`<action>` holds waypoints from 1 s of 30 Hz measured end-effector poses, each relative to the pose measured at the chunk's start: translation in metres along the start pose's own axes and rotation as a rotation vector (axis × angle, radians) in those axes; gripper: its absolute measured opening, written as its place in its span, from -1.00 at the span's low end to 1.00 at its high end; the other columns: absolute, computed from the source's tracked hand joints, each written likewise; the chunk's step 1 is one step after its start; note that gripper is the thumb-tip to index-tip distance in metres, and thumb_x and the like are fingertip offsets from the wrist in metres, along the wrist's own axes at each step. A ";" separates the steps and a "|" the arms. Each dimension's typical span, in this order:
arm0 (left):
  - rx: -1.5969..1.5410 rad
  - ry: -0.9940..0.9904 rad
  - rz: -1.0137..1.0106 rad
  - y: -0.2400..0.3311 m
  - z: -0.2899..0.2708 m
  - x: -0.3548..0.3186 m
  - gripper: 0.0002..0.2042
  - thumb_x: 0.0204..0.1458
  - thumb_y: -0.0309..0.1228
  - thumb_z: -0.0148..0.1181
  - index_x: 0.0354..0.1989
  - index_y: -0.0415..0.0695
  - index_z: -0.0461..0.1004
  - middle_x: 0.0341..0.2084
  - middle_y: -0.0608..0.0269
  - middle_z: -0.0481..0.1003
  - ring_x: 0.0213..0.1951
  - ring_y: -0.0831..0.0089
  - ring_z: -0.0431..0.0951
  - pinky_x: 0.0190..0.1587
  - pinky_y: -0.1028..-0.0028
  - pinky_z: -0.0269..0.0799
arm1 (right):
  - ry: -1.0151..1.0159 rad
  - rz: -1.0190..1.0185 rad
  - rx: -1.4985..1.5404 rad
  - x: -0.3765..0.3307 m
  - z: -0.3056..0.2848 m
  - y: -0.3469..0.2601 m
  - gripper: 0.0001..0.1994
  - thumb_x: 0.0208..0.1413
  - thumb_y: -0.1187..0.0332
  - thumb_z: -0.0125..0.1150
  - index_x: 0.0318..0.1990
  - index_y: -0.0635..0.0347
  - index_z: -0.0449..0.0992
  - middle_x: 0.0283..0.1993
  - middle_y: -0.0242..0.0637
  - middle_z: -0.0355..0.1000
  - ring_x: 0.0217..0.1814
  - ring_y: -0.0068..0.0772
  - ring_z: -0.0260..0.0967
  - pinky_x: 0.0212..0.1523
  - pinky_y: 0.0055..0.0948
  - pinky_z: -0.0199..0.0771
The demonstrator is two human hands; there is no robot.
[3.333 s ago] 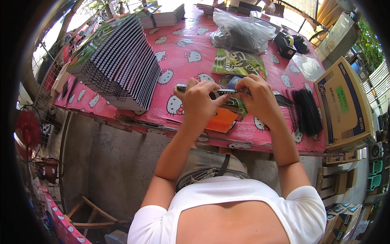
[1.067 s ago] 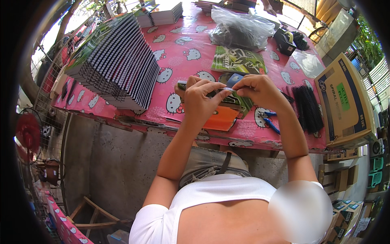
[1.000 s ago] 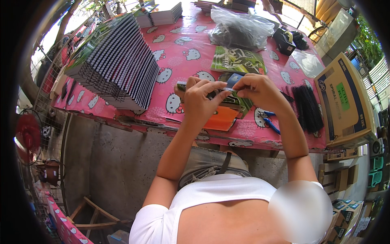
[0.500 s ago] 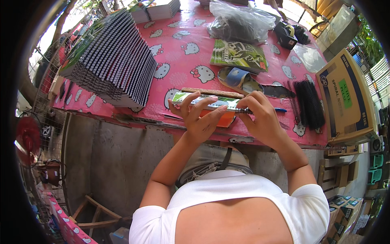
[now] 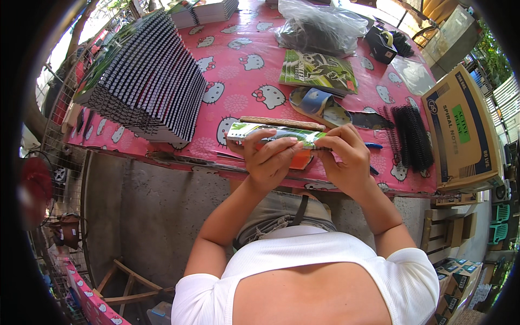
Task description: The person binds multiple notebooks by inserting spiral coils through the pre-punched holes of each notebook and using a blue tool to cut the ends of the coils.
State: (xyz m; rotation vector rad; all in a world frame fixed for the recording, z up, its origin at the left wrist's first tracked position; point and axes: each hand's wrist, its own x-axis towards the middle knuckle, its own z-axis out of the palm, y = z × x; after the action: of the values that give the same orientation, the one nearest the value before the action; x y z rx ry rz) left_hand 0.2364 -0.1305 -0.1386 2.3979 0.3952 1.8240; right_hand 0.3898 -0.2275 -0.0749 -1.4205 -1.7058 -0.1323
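- Person seated at near edge of the surface (image 5: 216,116), white top, forearms coming up from lower frame.
- Left hand (image 5: 269,162): closed on a thin green-covered notebook (image 5: 254,131), thumb under, fingers (image 5: 281,147) curled over its top edge. Notebook held flat and edge-on, raised just above near edge of surface.
- Right hand (image 5: 346,160): pinched on right end of same notebook, where a black spiral coil (image 5: 324,148) shows at the fingertips. Hands side by side, nearly touching.
- Directly under notebook: an orange sheet (image 5: 299,160) lying on surface, partly hidden by hands.
- Just beyond notebook: a wooden stick (image 5: 281,123) lying crosswise, close behind the held item.
- Rt of right hand: a blue pen (image 5: 374,145) on surface; beyond it a bundle of black spiral coils (image 5: 413,136), laid roughly front to back.
- Mid surface: curved blue-and-tan covers (image 5: 320,105), then a green printed notebook (image 5: 318,71) lying flat.
- Left side: large slanted stack of spiral-bound notebooks (image 5: 149,81), black bindings facing up, leaning in a row.
- Far rt, off surface edge: open cardboard box (image 5: 460,130), tilted.
- Far end: clear plastic bag (image 5: 319,27) w/ dark contents; small black box (image 5: 381,44) to its rt; more stacked notebooks (image 5: 208,11) at far edge.
- Surface cover: pink cloth w/ cartoon cat print.
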 end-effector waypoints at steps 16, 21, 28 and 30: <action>-0.133 -0.007 -0.114 -0.005 0.006 0.035 -0.78 -0.27 -0.56 0.34 -0.37 -0.05 0.64 -0.39 0.40 0.56 -0.34 0.39 0.39 -0.25 0.47 0.35 | -0.177 -0.063 -0.045 0.030 -0.013 0.006 -0.83 -0.20 0.62 0.25 -0.37 0.26 0.55 -0.41 -0.24 0.41 -0.31 -0.16 0.35 -0.30 -0.25 0.38; -0.090 -0.075 -0.369 -0.003 0.013 0.063 -0.87 -0.25 -0.45 0.38 -0.45 -0.06 0.62 -0.50 0.38 0.54 -0.34 0.38 0.40 -0.22 0.40 0.30 | -0.267 -0.020 -0.041 0.059 -0.021 0.026 -0.84 -0.18 0.59 0.25 -0.35 0.28 0.54 -0.41 -0.16 0.43 -0.32 -0.16 0.41 -0.29 -0.27 0.39; 0.026 -0.253 -0.445 -0.014 0.011 0.062 -0.87 -0.21 -0.25 0.41 -0.45 0.09 0.63 -0.48 0.56 0.56 -0.26 0.55 0.43 0.10 -0.01 -0.15 | -0.392 0.285 0.002 0.075 -0.017 0.028 -0.79 -0.20 0.54 0.34 -0.31 0.27 0.56 -0.41 -0.26 0.49 -0.35 -0.45 0.44 -0.33 -0.46 0.37; 0.022 -0.254 -0.454 -0.012 0.010 0.063 -0.86 -0.22 -0.24 0.41 -0.46 0.09 0.64 -0.50 0.57 0.55 -0.27 0.57 0.43 0.09 0.01 -0.15 | -0.350 0.290 -0.021 0.075 -0.017 0.031 -0.79 -0.21 0.53 0.36 -0.32 0.27 0.56 -0.41 -0.29 0.50 -0.35 -0.49 0.44 -0.34 -0.49 0.37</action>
State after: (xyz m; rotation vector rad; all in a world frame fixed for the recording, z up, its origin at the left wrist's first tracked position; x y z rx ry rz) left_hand 0.2597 -0.1018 -0.0858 2.2694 0.8493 1.3121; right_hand 0.4284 -0.1711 -0.0280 -1.7683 -1.7498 0.2740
